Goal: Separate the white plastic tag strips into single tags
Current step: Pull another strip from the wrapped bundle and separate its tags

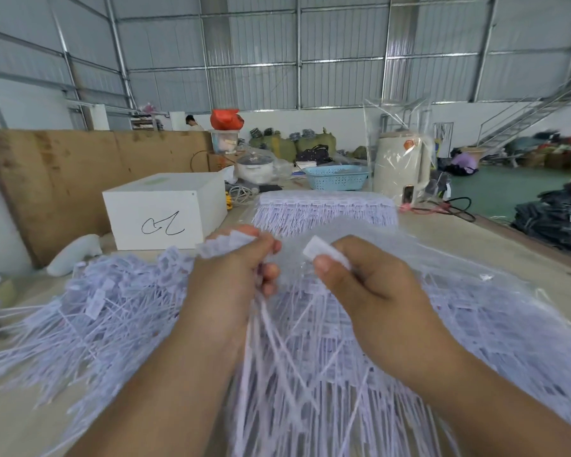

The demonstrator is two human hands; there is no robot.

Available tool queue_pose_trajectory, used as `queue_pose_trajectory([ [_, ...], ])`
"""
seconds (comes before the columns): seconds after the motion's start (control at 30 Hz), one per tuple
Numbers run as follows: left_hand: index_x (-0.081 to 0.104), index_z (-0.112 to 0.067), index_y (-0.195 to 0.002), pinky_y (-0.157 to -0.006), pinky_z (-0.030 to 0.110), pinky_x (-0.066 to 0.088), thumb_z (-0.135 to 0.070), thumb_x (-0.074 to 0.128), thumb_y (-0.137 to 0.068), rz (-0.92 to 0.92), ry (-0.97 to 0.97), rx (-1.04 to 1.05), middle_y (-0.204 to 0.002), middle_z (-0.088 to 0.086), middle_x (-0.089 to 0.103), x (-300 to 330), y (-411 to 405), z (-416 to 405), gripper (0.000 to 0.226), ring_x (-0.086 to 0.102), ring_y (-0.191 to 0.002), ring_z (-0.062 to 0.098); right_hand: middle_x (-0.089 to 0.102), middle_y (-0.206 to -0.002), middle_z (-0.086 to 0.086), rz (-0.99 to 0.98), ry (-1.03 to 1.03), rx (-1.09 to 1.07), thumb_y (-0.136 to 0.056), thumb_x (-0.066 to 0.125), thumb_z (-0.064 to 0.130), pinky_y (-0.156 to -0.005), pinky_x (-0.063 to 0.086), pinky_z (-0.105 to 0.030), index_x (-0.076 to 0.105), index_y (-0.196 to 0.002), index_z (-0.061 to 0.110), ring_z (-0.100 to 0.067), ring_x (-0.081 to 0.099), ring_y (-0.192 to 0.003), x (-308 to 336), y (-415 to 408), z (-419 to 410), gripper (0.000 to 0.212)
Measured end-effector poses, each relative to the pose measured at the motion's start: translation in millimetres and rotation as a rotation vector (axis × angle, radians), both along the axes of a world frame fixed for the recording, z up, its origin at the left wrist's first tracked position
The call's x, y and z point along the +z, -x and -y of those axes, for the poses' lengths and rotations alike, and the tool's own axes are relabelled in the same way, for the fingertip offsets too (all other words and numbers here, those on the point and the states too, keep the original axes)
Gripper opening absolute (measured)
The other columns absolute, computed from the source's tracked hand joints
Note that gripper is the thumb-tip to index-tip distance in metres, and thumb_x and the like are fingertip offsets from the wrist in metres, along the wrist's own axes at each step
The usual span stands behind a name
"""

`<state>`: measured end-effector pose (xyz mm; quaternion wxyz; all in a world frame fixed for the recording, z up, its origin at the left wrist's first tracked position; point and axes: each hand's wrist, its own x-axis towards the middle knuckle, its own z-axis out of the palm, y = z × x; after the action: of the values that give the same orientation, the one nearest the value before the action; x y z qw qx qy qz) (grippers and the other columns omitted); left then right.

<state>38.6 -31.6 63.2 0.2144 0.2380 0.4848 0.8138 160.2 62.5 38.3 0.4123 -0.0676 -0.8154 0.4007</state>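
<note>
the left hand [234, 272] is gripping a strip of joined white tags [226, 246], fingers curled round its row of heads while the long tails are hanging down between the wrists. the right hand [360, 278] is pinching a single tag head [325, 253] between thumb and forefinger, held just beside the strip's end, so the step in hand looks like snapping one tag off; whether it is already free i cannot tell, as the picture is blurring there. a pile of loose tags [106, 301] is lying to the left on the table [468, 239], and a stack of uncut strips [323, 207] is waiting beyond the hands. next, judging by this, the freed tag is wanting dropping on the pile and the right fingers taking the next head
</note>
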Motion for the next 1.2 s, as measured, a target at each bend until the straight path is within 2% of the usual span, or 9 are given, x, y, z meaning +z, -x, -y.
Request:
queue_pose_trajectory([
  [0.1,0.058,-0.015,-0.082,-0.034,0.018,0.038,-0.014,0.060,-0.092,-0.156,0.026,-0.064,-0.053,0.002,0.061,-2,-19,-4,0.011,0.049,-0.036,0.010,0.065,-0.074,-0.001,0.051,0.128,0.249,-0.090,0.053,0.054,-0.059,0.040,-0.055,0.048,-0.105,0.036,-0.050,0.048,-0.065,-3,2,-3,0.025],
  [0.2,0.059,-0.013,-0.082,-0.037,0.020,0.039,-0.030,0.061,-0.089,-0.164,0.032,-0.154,-0.050,0.004,0.054,-4,-20,0,0.019,0.046,-0.037,0.014,0.067,-0.082,-0.008,0.076,0.115,0.273,-0.085,0.053,0.058,-0.071,0.043,-0.070,0.043,-0.114,0.040,-0.054,0.053,-0.075,-2,0,-6,0.036],
  [0.3,0.060,-0.013,-0.084,-0.040,0.022,0.041,-0.040,0.072,-0.071,-0.177,0.028,-0.262,-0.057,0.007,0.056,-4,-18,2,0.033,0.047,-0.041,0.016,0.070,-0.086,0.000,0.114,0.025,0.250,-0.090,0.048,0.060,-0.077,0.050,-0.058,0.039,-0.118,0.041,-0.036,0.063,-0.077,-2,-1,-7,0.035],
  [0.57,0.067,-0.020,-0.069,-0.040,0.024,0.043,-0.005,0.076,-0.066,-0.271,0.024,-0.253,-0.060,0.013,0.059,-9,-16,-1,0.017,0.051,-0.041,0.017,0.068,-0.080,0.009,0.194,0.065,0.333,-0.092,0.055,0.041,-0.058,0.042,-0.012,0.048,-0.117,0.025,0.001,0.055,-0.058,3,-7,-10,0.030],
  [0.73,0.062,-0.013,-0.074,-0.037,0.023,0.042,-0.009,0.067,-0.076,-0.254,-0.024,-0.086,-0.064,0.011,0.061,-3,-6,3,0.007,0.049,-0.039,0.017,0.049,-0.068,-0.017,0.356,0.049,0.256,-0.085,0.056,0.054,-0.058,0.036,-0.040,0.057,-0.073,0.020,-0.033,0.043,-0.056,10,-15,-24,0.036],
  [0.83,0.064,-0.012,-0.076,-0.038,0.024,0.043,-0.020,0.076,-0.064,-0.320,0.022,-0.155,-0.063,0.012,0.061,-4,-8,5,0.019,0.050,-0.039,0.019,0.040,-0.059,-0.005,0.389,0.037,0.276,-0.088,0.055,0.047,-0.052,0.030,-0.030,0.055,-0.073,0.012,-0.018,0.034,-0.051,12,-17,-26,0.038],
  [0.97,0.060,-0.009,-0.084,-0.040,0.026,0.044,-0.008,0.075,-0.077,-0.329,0.031,-0.049,-0.059,0.009,0.059,-7,-6,2,0.016,0.051,-0.040,0.022,0.041,-0.065,-0.012,0.349,0.063,0.257,-0.097,0.057,0.033,-0.055,0.028,-0.032,0.067,-0.090,0.019,-0.023,0.031,-0.055,14,-15,-23,0.019],
  [1.1,0.060,-0.011,-0.082,-0.039,0.024,0.045,-0.002,0.065,-0.087,-0.194,-0.035,0.086,-0.059,0.007,0.060,-10,-14,-5,0.011,0.051,-0.040,0.017,0.038,-0.049,0.009,0.188,0.029,0.021,-0.097,0.058,0.025,-0.046,0.027,-0.023,0.061,-0.071,0.025,-0.007,0.031,-0.044,7,-6,-10,0.026],
  [1.2,0.063,-0.012,-0.083,-0.040,0.022,0.044,-0.006,0.065,-0.089,-0.040,-0.076,0.117,-0.060,0.007,0.060,-12,-19,-9,0.008,0.053,-0.043,0.014,0.048,-0.049,0.011,0.107,-0.123,-0.178,-0.097,0.054,0.029,-0.047,0.034,-0.029,0.065,-0.079,0.030,-0.008,0.041,-0.044,0,2,4,0.021],
])
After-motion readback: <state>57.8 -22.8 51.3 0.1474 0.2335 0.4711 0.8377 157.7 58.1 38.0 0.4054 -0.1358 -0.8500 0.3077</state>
